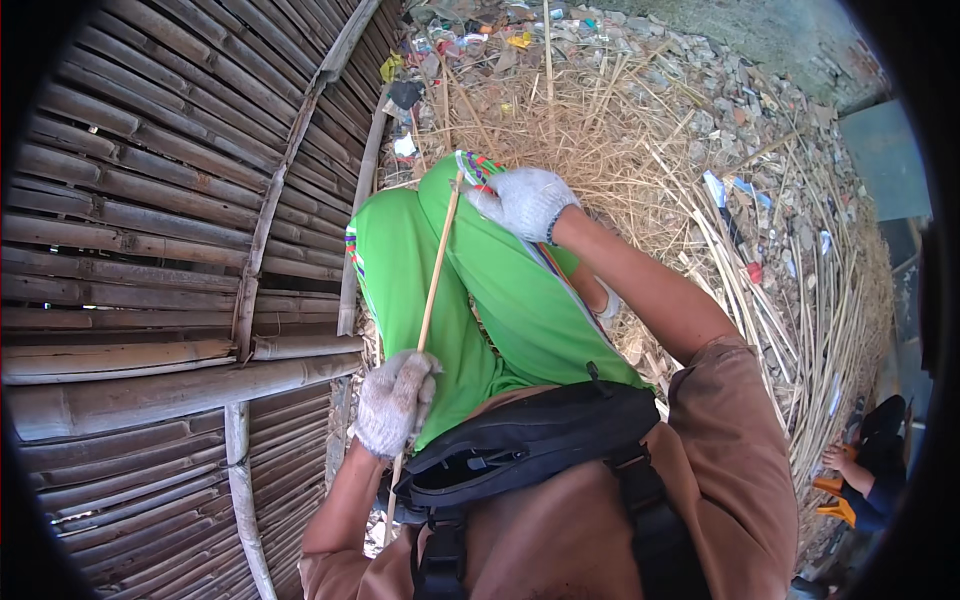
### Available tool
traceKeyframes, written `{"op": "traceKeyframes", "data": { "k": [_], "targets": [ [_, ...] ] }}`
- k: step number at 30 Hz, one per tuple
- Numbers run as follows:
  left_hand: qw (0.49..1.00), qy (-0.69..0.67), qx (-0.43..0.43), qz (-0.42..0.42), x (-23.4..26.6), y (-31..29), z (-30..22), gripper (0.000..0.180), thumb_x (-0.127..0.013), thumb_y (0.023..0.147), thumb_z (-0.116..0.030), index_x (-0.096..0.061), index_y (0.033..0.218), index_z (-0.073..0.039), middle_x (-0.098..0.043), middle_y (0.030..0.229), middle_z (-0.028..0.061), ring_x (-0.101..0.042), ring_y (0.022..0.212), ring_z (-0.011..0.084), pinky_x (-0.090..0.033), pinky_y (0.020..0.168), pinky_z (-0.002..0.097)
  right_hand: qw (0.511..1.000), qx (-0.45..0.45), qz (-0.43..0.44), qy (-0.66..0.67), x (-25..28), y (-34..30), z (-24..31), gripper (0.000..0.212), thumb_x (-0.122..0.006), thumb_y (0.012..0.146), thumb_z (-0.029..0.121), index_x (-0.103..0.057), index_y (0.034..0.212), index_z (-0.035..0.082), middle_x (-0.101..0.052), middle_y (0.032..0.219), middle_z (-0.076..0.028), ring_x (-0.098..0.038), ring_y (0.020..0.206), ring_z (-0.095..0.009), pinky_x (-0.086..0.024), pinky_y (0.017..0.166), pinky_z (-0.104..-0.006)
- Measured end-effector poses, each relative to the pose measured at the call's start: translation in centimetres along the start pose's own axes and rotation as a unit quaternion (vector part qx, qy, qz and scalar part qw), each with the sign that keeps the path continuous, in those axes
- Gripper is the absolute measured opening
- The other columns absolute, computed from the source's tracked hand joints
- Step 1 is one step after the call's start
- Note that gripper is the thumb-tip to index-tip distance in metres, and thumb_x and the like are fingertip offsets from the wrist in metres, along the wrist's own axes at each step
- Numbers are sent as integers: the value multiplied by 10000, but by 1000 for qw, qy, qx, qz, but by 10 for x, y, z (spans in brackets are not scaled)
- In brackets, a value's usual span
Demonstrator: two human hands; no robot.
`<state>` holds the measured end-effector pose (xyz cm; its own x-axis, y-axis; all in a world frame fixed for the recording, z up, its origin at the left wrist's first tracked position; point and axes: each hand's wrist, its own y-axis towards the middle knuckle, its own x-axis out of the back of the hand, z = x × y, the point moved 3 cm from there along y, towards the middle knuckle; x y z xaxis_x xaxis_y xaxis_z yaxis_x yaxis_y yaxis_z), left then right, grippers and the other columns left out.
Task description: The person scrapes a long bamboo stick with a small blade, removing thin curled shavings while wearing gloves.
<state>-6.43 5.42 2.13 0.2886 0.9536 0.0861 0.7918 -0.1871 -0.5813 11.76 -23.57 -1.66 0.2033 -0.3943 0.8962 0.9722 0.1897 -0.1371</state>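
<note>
A thin, pale bamboo strip (434, 285) slants across my lap, its far end over my green-clad knee and its near end beside the black bag. My left hand (394, 402), in a soiled white knit glove, is closed around the lower part of the strip. My right hand (527, 203), gloved the same way, is at the strip's far end with its fingers curled in. A bit of red shows by those fingers; I cannot tell whether it is a held thing or the patterned trim of the trousers (400, 260).
A bamboo slat wall (150, 200) stands close on the left. Straw and shavings (570, 150) litter the rubble ahead, with long split strips (760, 300) lying to the right. A black waist bag (530, 440) crosses my body. Another person's hand (834, 457) appears at the far right.
</note>
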Motion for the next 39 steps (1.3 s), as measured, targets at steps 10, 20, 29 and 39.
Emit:
{"op": "traceKeyframes", "data": {
  "k": [10,20,29,39],
  "targets": [
    [978,-209,-7,25,23,-20,29,361,-578,1144,-339,-637,1138,17,-542,677,14,-417,413,92,-307,351,273,992,-31,-74,93,-22,-2,-19,744,-389,1086,679,-792,1013,57,-768,1004,-292,-749,974,-485,-578,887,-602],
    [980,-132,-15,146,-18,84,-24,324,-556,1146,-313,-650,1089,-8,-525,660,-7,-400,404,89,-305,357,261,998,17,-58,19,-12,-10,-9,750,-389,1081,700,-777,994,64,-777,987,-276,-763,958,-472,-595,870,-599],
    [992,-106,9,70,-25,65,-21,294,-546,1152,-295,-657,1059,-39,-521,658,-22,-399,411,78,-304,358,253,1000,6,-18,-1,-8,-8,4,837,-342,1076,746,-807,975,57,-780,949,-282,-778,924,-459,-609,865,-595],
    [994,-100,23,44,-11,26,-11,286,-562,1145,-286,-660,1059,-32,-529,663,-18,-401,401,82,-306,358,251,1000,2,-26,15,-11,-10,3,831,-324,1081,739,-812,987,74,-786,988,-269,-774,949,-451,-602,879,-592]
  ]
}}
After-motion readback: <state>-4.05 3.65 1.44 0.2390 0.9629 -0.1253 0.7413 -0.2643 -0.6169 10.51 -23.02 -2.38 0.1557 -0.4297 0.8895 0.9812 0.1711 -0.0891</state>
